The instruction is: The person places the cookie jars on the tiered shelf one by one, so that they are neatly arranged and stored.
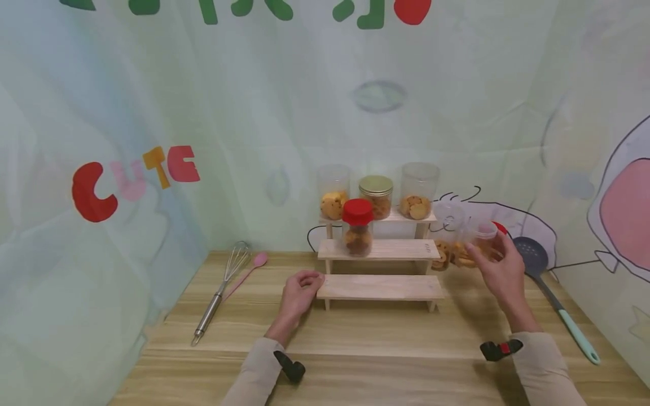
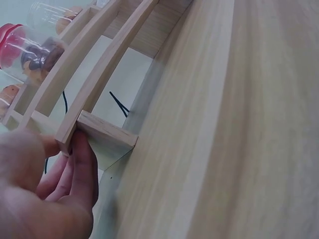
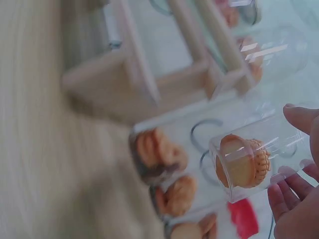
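Observation:
My left hand (image 1: 299, 296) pinches the left end of the bottom step of a three-tier wooden display stand (image 1: 381, 286); the left wrist view shows the thumb above and fingers below the board. In my right hand (image 1: 504, 276) is a clear jar (image 3: 249, 162) with cookies in its bottom, gripped near its upper end and tilted in the air, right of the stand. A red-lidded cookie jar (image 1: 358, 234) stands on the middle step. The top step bears a clear jar (image 1: 334, 197), a gold-lidded jar (image 1: 376, 197) and another clear jar (image 1: 419, 197), all with cookies.
Beyond the held jar, more cookie jars (image 3: 159, 152) stand beside the stand; one has a red lid (image 3: 243, 218). A grey slotted turner (image 1: 530, 256) lies at the right. At the left lie a whisk (image 1: 219, 296) and a pink spoon (image 1: 259, 260). A printed curtain (image 1: 274, 113) hangs behind the table.

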A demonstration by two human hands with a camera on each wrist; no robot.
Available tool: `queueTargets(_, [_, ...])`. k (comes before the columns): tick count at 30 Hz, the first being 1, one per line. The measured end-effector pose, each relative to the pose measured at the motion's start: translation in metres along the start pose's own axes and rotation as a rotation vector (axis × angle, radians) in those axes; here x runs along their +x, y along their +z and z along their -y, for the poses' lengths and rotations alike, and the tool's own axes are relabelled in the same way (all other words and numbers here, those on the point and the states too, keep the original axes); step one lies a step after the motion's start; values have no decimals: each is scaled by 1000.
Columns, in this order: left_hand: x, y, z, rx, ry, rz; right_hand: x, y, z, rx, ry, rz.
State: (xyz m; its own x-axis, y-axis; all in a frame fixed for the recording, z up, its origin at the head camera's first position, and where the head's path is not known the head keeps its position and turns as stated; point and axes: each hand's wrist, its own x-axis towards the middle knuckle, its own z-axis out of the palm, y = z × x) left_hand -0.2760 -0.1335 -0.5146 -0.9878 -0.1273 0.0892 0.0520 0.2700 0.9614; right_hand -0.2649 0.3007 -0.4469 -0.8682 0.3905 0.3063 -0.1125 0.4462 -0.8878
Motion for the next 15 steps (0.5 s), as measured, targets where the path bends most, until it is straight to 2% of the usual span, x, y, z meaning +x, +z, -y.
queueTargets(7, [0,-3,1,-24,-11,24,-6,13,40,60,-89,38])
queueTargets(15, [1,-2,1,-39,-19,34,-14,41,72,114,-166,196])
